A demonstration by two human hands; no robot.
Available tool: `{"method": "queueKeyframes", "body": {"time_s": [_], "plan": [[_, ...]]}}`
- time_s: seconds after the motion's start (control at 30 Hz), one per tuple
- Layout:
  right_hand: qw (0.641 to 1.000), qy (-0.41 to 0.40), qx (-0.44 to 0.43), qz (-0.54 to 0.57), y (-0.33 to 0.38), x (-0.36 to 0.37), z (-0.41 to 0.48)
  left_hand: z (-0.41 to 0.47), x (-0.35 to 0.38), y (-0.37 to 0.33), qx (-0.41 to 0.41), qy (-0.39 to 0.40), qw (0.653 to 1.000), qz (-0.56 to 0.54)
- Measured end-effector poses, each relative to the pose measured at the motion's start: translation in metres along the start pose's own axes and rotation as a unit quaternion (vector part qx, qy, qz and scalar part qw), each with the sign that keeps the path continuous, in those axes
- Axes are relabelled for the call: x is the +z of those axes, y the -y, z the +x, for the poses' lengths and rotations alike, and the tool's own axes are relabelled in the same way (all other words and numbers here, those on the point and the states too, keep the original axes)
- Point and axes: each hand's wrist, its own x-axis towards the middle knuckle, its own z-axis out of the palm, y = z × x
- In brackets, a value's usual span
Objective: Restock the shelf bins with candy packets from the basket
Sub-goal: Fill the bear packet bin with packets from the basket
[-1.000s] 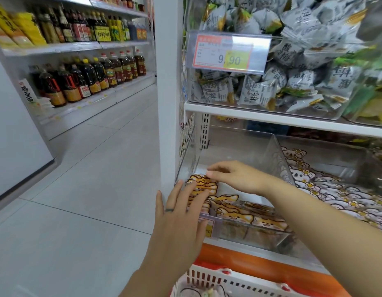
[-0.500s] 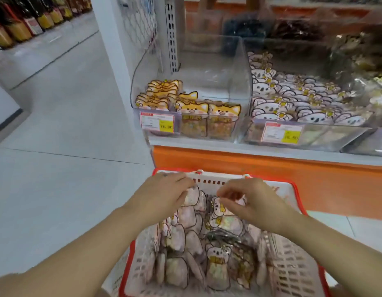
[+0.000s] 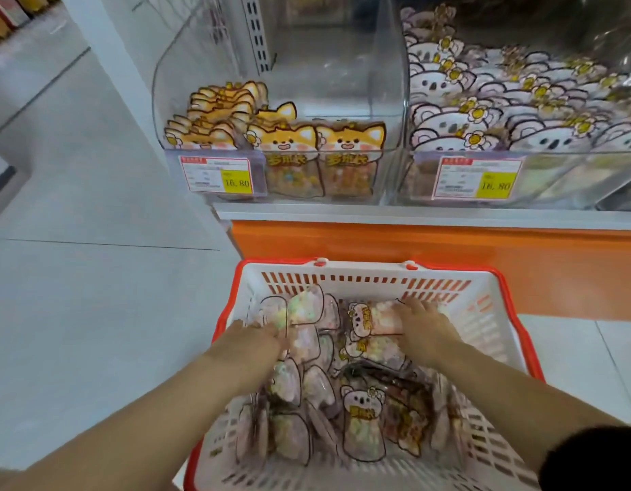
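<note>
My left hand (image 3: 257, 336) is sunk among the candy packets (image 3: 363, 430) on the left side of the basket (image 3: 512, 313). Its fingers are blurred, so I cannot tell whether it grips anything. My right hand (image 3: 425, 331) lies across a koala packet (image 3: 374, 322) near the basket's far wall. The thumb is hidden, so I can't tell the grip there either.

I'd gather a few packets facing one way, pinch them by their top edges and lift straight up before going forward. That way they clear the basket's far rim and its red handle.

Beyond that rim and to the right, the koala bin (image 3: 572, 178) looks the likely match and is already crowded. The fox bin (image 3: 388, 101), straight beyond the rim, has open room behind its front row. Both have clear front lips to get over. Open floor (image 3: 94, 295) lies left of the basket.
</note>
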Motion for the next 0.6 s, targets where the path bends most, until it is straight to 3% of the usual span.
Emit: {"method": "queueKeyframes", "body": {"time_s": [0.13, 0.27, 0.4, 0.5, 0.57, 0.6], "plan": [[0.999, 0.038, -0.018, -0.002, 0.001, 0.018, 0.006, -0.001, -0.011, -0.007, 0.015, -0.016, 0.999, -0.026], [0.998, 0.018, 0.0, 0.068, 0.002, 0.009, 0.015, 0.004, -0.025, -0.015, 0.037, -0.069, 0.994, -0.072], [0.977, -0.01, 0.047, 0.208, -0.001, 0.004, 0.015, 0.013, -0.023, -0.043, 0.036, -0.083, 0.965, -0.246], [0.963, 0.046, 0.082, 0.252, -0.002, 0.014, 0.007, 0.033, -0.011, -0.085, -0.005, 0.022, 0.891, -0.454], [0.954, 0.081, 0.092, 0.273, -0.006, 0.023, 0.003, 0.059, 0.005, -0.114, -0.082, 0.093, 0.789, -0.601], [0.951, 0.093, 0.087, 0.281, -0.01, 0.026, 0.002, 0.073, 0.014, -0.129, -0.134, 0.112, 0.715, -0.677]]}}
